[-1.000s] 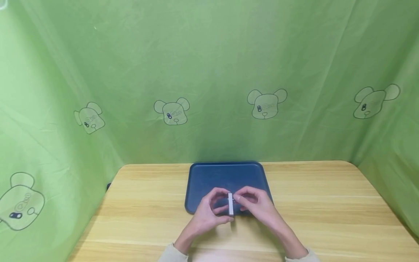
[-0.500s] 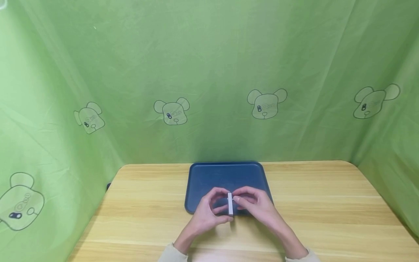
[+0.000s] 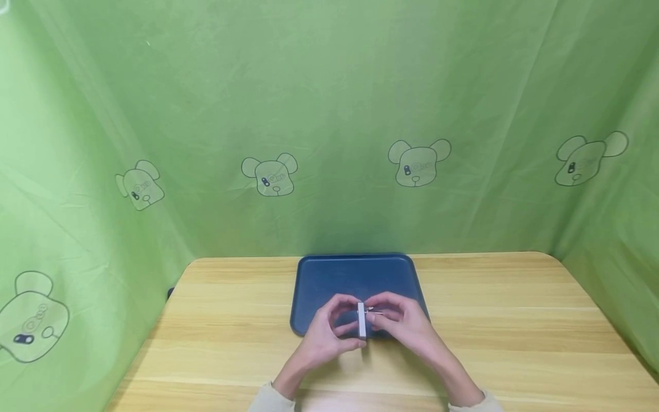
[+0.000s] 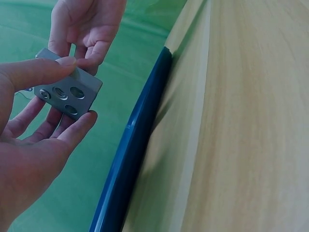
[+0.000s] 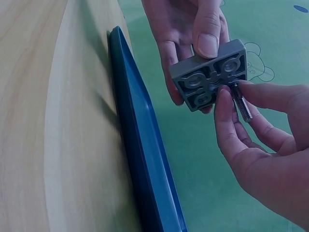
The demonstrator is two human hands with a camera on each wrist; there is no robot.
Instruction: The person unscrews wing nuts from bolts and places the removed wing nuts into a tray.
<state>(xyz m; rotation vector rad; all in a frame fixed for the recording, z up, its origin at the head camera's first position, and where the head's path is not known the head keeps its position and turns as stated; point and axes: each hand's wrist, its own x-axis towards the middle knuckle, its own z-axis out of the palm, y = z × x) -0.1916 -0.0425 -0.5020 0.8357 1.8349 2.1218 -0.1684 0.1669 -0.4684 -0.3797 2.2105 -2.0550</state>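
Left hand [image 3: 323, 335] grips grey, flat, metallic-looking block [image 5: 211, 76] by opposite edges; right hand [image 3: 412, 329] pinches silver threaded metal bolt [image 5: 244, 107] at recessed face. Probably best: block steady, bolt square.

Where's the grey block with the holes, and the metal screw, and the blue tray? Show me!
Grey block [image 4: 68, 98]: left wrist view, on the flat face between its holes.
Metal screw [image 5: 243, 106]: right wrist view, on its shaft.
Blue tray [image 3: 357, 278]: head view, on its flat bottom.
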